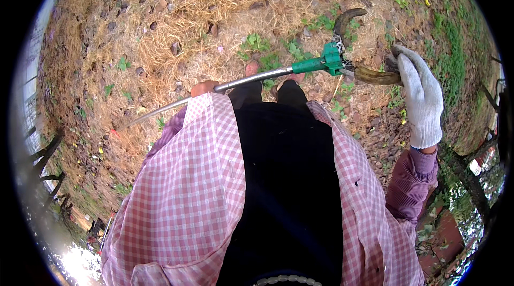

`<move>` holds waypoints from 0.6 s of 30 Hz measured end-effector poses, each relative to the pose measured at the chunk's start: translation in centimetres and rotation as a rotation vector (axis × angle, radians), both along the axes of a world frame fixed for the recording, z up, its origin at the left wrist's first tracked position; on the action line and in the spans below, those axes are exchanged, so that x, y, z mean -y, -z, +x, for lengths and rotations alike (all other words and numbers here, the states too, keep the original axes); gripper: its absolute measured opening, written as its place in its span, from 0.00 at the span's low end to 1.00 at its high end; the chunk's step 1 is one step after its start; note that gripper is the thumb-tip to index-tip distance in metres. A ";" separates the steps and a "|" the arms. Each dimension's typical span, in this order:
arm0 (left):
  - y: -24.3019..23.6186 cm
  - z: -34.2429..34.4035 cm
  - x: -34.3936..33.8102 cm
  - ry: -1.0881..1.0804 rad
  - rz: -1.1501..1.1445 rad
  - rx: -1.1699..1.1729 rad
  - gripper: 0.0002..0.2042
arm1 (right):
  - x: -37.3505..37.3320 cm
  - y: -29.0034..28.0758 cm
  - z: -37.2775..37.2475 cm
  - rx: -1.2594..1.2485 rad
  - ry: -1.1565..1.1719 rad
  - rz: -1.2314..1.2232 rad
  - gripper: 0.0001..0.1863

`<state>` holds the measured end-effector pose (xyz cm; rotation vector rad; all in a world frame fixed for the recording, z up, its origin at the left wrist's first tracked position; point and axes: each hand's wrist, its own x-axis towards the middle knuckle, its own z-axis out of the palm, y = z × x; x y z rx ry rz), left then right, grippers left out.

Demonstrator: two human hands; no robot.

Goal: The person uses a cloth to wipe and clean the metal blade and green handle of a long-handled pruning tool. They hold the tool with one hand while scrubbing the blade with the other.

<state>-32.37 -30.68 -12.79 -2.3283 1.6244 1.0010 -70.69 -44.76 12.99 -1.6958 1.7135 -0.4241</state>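
Observation:
A long-handled tool crosses in front of me, its thin metal pole (254,78) slanting up to the right into a green plastic head (321,62). Two curved, worn brown jaws spread from that head: the upper jaw (345,22) hooks away from me, and the lower jaw (375,76) reaches right. My bare left hand (204,88) is closed round the pole, partly covered by a checked cuff. In a white knitted glove, my right hand (421,96) has its fingers closed at the tip of the lower jaw. Its thumb side is partly hidden.
Dry straw (176,34), fallen leaves and green weeds (452,66) cover the ground. My feet (292,80) stand just beyond the pole. Bare branches (48,155) appear at the left edge, and a trunk (468,179) with a reddish slab (447,238) stands at the lower right.

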 end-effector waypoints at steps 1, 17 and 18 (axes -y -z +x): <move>0.2 0.1 -0.1 0.007 -0.014 -0.003 0.13 | 0.0 0.2 -0.4 0.111 0.046 0.050 0.16; 0.5 0.6 -0.2 0.027 -0.093 -0.041 0.11 | -0.6 2.8 -1.1 0.452 0.206 0.043 0.15; 0.5 0.7 -0.3 0.026 -0.110 -0.055 0.11 | -0.9 3.5 -1.2 0.395 0.155 0.045 0.15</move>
